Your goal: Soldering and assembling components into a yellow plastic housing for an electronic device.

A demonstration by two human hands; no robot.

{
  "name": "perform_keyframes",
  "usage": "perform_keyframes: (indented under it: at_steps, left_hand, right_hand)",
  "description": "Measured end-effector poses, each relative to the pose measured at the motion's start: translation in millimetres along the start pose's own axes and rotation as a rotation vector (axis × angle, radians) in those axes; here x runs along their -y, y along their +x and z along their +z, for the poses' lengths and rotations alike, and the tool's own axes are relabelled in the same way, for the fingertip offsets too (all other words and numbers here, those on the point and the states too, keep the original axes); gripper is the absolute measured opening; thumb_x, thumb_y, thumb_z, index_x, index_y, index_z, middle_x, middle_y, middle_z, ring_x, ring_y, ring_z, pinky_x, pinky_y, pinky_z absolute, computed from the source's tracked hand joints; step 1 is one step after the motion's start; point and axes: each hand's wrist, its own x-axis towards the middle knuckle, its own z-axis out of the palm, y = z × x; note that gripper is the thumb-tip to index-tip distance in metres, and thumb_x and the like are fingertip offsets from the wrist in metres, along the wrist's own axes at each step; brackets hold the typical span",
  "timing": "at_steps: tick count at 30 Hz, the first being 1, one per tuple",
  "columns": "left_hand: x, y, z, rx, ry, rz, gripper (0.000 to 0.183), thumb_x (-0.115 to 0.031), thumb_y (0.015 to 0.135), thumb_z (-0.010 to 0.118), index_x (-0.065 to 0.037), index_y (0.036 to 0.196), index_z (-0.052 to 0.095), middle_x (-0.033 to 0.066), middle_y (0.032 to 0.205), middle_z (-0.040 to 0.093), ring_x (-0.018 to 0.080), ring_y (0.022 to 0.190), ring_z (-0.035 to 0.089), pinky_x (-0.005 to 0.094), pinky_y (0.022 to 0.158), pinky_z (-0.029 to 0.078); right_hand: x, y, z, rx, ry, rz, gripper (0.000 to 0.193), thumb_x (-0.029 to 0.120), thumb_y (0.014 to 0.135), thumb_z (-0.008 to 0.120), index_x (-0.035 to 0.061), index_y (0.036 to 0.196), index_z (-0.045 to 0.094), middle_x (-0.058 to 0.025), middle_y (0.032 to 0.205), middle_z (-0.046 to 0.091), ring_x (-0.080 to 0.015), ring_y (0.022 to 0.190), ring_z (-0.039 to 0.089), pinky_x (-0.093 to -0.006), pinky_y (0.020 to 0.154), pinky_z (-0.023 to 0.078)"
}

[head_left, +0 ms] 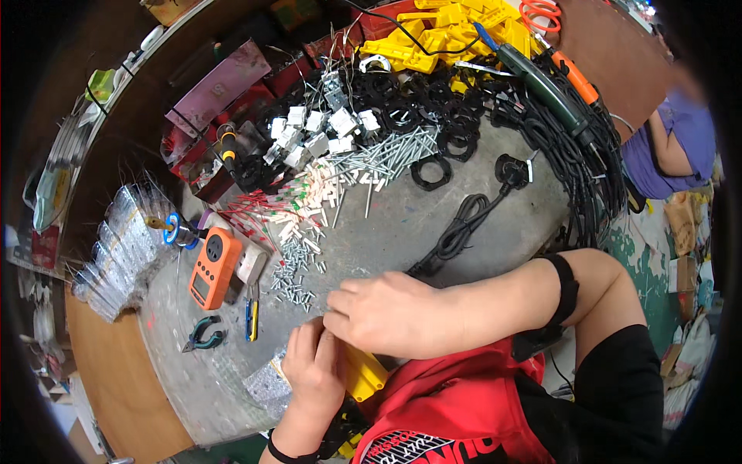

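A yellow plastic housing is held low at the bench's near edge, against a red apron. The fingers of my left hand are closed around its left side. Over its upper end bends my right hand, fingers curled together beside the left fingertips; whatever they pinch is hidden. A bundled black power cord with a plug lies beyond my right wrist, its near end passing out of sight behind that hand. Small screws are heaped just beyond my fingers.
Left are an orange power meter, pliers, a yellow-blue cutter and bubble-wrap. Farther back lie long screws, white switches, black rings and yellow housings. An electric screwdriver hangs right, near another person.
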Motion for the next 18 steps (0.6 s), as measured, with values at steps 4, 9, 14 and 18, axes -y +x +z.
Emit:
perform_keyframes:
  at_steps: [4,9,14,18]
  left_hand:
    - [-4.3,-3.9,-2.3,-0.043,0.025,-0.062,0.028,0.001,0.069,0.065,0.003,0.097,0.068,0.0154,0.094,0.065,0.0327,0.079,0.063,0.0402,0.066,0.052]
    - [1.0,3.5,6.2,-0.130,-0.027,-0.058,0.029,0.008,0.067,0.065,0.002,0.095,0.069,0.0139,0.087,0.065,0.0322,0.076,0.065,0.0384,0.066,0.053]
    - [3.4,8.3,7.3,-0.127,-0.035,-0.044,0.027,0.011,0.071,0.063,0.003,0.097,0.068,0.0161,0.085,0.063,0.0336,0.074,0.062,0.0389,0.066,0.051]
    - [0.7,9.6,8.6,-0.119,-0.048,-0.009,0.028,0.011,0.072,0.065,0.004,0.099,0.067,0.0153,0.083,0.062,0.0329,0.072,0.061,0.0389,0.064,0.050]
  right_hand:
    - [-4.2,-2.1,20.9,-0.224,0.257,0.060,0.018,0.011,0.080,0.066,0.0027,0.095,0.062,-0.0103,0.092,0.060,-0.0271,0.090,0.063,-0.0369,0.068,0.056]
    - [-7.0,-16.8,43.8,-0.548,0.479,0.065,0.016,0.011,0.085,0.066,0.0019,0.098,0.067,-0.0101,0.090,0.067,-0.0276,0.079,0.068,-0.0372,0.066,0.056]
    - [-3.2,-23.6,39.8,-0.636,0.645,0.253,0.019,0.007,0.084,0.069,0.0036,0.103,0.070,-0.0120,0.088,0.068,-0.0286,0.077,0.069,-0.0354,0.067,0.056]
    - [-0.9,-19.6,39.4,-0.638,0.579,0.167,0.014,0.006,0.083,0.069,0.0010,0.096,0.069,-0.0145,0.088,0.067,-0.0319,0.077,0.067,-0.0377,0.067,0.054]
